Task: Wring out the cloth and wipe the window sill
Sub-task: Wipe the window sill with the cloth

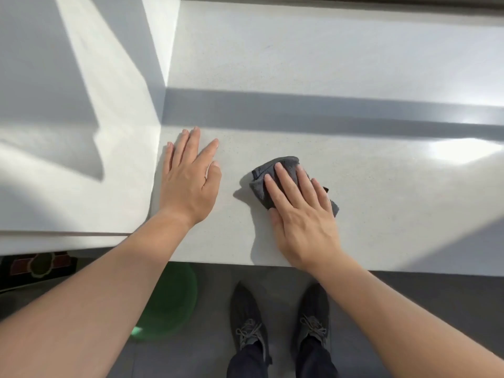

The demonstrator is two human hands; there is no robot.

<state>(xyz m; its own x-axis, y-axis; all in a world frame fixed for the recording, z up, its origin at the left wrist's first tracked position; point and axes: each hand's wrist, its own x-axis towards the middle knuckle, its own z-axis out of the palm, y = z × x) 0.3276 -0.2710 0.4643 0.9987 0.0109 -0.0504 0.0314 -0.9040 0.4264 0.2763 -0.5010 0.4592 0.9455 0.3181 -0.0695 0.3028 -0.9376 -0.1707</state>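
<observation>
A crumpled dark grey cloth [268,174] lies on the pale grey window sill [381,192], near its front edge. My right hand [302,214] presses flat on top of the cloth, fingers spread and pointing up-left; part of the cloth is hidden under the palm. My left hand [191,178] rests flat on the bare sill to the left of the cloth, fingers apart, holding nothing. It sits close to the white side wall [81,132].
A green bucket [171,304] stands on the dark floor below the sill's edge, beside my two dark shoes [281,317]. The sill steps up to a higher level [327,50] toward the window frame at the top. A patterned mat [38,266] shows at the left.
</observation>
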